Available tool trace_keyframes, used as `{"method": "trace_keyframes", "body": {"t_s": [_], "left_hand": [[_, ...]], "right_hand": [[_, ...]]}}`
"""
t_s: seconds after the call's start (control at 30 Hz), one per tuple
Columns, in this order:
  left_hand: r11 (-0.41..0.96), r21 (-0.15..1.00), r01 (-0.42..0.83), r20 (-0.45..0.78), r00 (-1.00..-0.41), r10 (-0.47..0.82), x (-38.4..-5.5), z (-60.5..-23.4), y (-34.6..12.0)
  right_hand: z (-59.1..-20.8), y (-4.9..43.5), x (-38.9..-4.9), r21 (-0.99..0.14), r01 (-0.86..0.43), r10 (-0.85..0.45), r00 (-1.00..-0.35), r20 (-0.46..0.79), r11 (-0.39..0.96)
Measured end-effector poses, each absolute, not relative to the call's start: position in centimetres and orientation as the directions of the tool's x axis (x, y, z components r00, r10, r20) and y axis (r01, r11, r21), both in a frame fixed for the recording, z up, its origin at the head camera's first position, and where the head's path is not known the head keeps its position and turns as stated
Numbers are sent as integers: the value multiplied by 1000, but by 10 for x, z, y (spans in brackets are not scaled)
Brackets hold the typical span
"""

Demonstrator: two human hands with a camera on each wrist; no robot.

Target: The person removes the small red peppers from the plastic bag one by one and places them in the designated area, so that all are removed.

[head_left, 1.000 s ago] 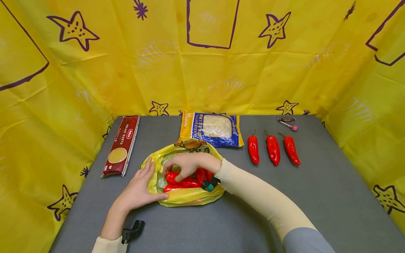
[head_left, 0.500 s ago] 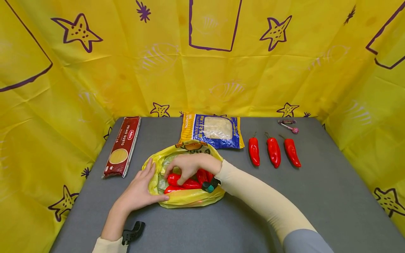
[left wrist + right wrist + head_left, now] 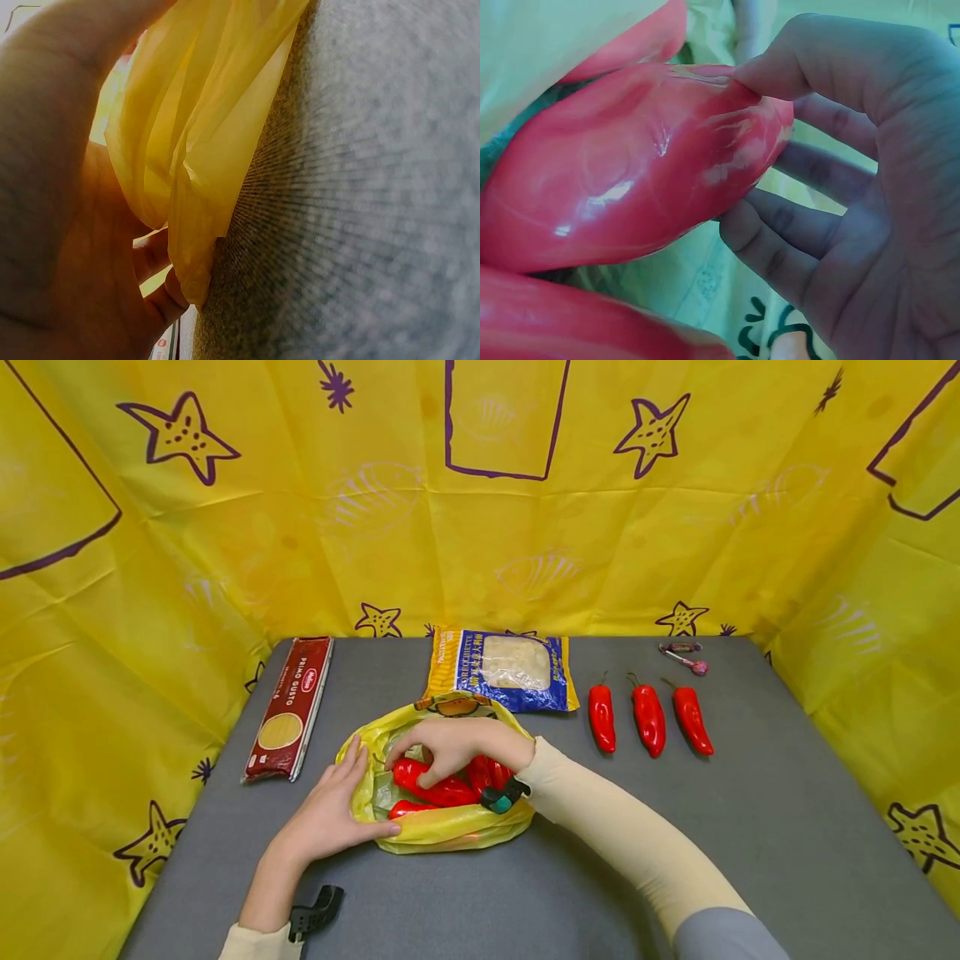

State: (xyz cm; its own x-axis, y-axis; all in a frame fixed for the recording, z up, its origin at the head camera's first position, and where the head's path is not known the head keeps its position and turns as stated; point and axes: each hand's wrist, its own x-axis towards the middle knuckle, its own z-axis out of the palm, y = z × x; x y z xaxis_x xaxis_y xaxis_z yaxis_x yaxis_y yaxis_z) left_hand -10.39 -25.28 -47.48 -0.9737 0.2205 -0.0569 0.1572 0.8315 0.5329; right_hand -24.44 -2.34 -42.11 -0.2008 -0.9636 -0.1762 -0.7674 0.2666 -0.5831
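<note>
My right hand (image 3: pixel 448 747) is inside the yellow plastic bag (image 3: pixel 450 837), gripping a red pepper (image 3: pixel 450 792) near its stem end. In the right wrist view, the thumb and fingers pinch this glossy pepper (image 3: pixel 622 165), with another red pepper (image 3: pixel 577 315) below it. More red peppers (image 3: pixel 408 808) show inside the bag, partly hidden. My left hand (image 3: pixel 330 806) rests at the bag's left rim, fingers spread and thumb along the near edge. Up close in the left wrist view, the translucent bag (image 3: pixel 202 142) lies against this hand.
Right of the bag lie three red peppers (image 3: pixel 648 720) in a row. Behind it is a blue and yellow orecchiette packet (image 3: pixel 517 664); a red spaghetti packet (image 3: pixel 288 710) lies at the left. A lollipop (image 3: pixel 699 667) and wrapped candy (image 3: pixel 684 647) sit at the back right.
My right hand has risen slightly with the pepper, whose stem end now shows more clearly above the others. The left hand has kept its place at the bag's rim.
</note>
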Motion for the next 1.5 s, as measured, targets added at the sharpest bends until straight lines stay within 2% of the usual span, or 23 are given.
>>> {"method": "trace_keyframes", "body": {"t_s": [0.27,0.63,0.77,1.0,1.07,1.37,1.5], "left_hand": [[831,535,151,-60,-975,216,-104,-476,-253],[834,530,149,-58,-976,212,-104,-478,-254],[836,525,161,-46,-975,216,-104,-479,-253],[838,521,161,-41,-976,213,-103,-477,-252],[838,521,163,-42,-976,216,-103,-477,-252],[844,516,145,-60,-977,205,-103,-478,-253],[843,518,148,-57,-977,206,-103,-479,-253]], "right_hand": [[-405,-10,-247,-630,-753,-977,-208,-48,191],[-378,25,-249,-660,-742,-940,-297,166,118],[-375,41,-246,-656,-743,-908,-354,223,128],[-380,70,-234,-694,-687,-822,-512,252,216],[-383,78,-231,-693,-682,-804,-536,257,233],[-397,114,-220,-761,-628,-803,-532,270,160],[-402,127,-217,-791,-592,-787,-559,263,156]]}}
